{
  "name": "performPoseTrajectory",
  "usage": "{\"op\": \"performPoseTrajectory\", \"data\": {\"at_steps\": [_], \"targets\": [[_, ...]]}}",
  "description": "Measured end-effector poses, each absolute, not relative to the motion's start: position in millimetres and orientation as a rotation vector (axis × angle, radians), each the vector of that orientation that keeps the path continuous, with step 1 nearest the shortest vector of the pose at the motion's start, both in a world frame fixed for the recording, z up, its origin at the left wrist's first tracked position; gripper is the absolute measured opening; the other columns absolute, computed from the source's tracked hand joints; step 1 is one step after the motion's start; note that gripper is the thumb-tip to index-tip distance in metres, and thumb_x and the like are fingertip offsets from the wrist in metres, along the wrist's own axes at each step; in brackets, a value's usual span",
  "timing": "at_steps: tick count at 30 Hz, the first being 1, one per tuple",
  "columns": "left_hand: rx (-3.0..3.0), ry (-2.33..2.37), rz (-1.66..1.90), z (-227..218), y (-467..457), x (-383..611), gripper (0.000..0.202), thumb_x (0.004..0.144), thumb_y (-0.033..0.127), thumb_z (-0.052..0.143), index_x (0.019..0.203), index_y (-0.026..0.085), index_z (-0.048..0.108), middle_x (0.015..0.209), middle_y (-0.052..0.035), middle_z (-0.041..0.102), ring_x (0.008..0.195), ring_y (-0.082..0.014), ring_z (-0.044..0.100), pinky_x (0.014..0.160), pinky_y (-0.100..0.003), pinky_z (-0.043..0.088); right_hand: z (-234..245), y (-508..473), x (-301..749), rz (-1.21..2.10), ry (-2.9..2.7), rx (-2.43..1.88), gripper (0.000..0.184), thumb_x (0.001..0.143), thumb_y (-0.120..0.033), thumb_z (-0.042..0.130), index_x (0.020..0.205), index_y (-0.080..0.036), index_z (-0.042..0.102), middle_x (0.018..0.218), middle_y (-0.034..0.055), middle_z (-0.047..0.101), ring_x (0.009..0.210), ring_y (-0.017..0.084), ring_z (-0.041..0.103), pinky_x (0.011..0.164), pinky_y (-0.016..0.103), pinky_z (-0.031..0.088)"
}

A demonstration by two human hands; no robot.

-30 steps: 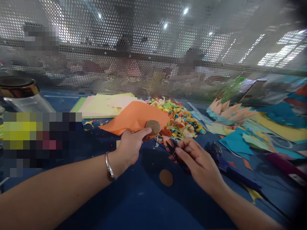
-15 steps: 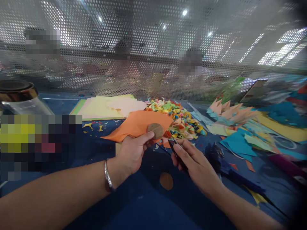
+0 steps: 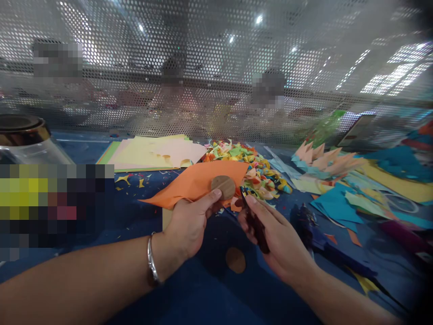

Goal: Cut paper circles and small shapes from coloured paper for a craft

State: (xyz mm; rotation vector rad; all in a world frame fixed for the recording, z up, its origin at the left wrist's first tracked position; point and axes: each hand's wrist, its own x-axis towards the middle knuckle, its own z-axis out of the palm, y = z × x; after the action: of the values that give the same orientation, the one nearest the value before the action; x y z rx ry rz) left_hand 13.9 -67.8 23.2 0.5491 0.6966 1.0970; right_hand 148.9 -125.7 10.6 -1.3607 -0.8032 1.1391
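Note:
My left hand (image 3: pixel 191 221) pinches a sheet of orange paper (image 3: pixel 192 178) together with a round brown wood-grain disc (image 3: pixel 223 187), the thumb pressing on the disc's lower edge. Just right of the paper, my right hand (image 3: pixel 270 225) is closed around what looks like a pair of dark scissors (image 3: pixel 255 225). Their tip points up, close to the paper's right edge; the handles are partly hidden by my fingers. A second brown disc (image 3: pixel 236 260) lies on the blue table below, between both hands.
Behind the paper are a stack of coloured sheets (image 3: pixel 145 151) and a heap of small colourful paper pieces (image 3: pixel 267 176). A blue glue gun (image 3: pixel 334 253), blue paper (image 3: pixel 334 203) and folded peach paper points (image 3: pixel 324 158) lie to the right. A lidded jar (image 3: pixel 30 140) stands left; a perforated screen (image 3: pixel 203 104) rises behind.
My left hand has shifted slightly right and down with the orange paper and disc, the paper now tilting differently. The scissors in my right hand have turned more upright, with the tip nearer the paper.

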Motion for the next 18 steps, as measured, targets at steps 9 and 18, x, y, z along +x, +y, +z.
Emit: {"op": "performPoseTrajectory", "data": {"at_steps": [9, 18], "targets": [[0.528, 0.706, 1.078, 24.3, -76.5, 17.1, 0.017, 0.067, 0.007, 0.077, 0.081, 0.016, 0.075, 0.094, -0.0080, 0.078, 0.088, -0.0191, 0.073, 0.085, -0.032, 0.058, 11.0, -126.4, 144.8, 1.224, -0.766, -1.254, 0.042, 0.074, -0.059, 0.073, 0.075, -0.020, 0.056, 0.055, -0.0038, 0.047, 0.048, 0.009, 0.035, 0.039, 0.020, 0.027], [0.544, 0.670, 1.048, 21.3, -83.6, 17.9, 0.012, 0.069, 0.009, 0.076, 0.080, 0.015, 0.077, 0.101, -0.0106, 0.077, 0.095, -0.0203, 0.073, 0.090, -0.032, 0.059, 7.9, -130.9, 145.6, 1.297, -0.723, -1.177, 0.041, 0.077, -0.058, 0.073, 0.073, -0.019, 0.060, 0.051, -0.0046, 0.045, 0.045, 0.006, 0.033, 0.037, 0.018, 0.023]]}}
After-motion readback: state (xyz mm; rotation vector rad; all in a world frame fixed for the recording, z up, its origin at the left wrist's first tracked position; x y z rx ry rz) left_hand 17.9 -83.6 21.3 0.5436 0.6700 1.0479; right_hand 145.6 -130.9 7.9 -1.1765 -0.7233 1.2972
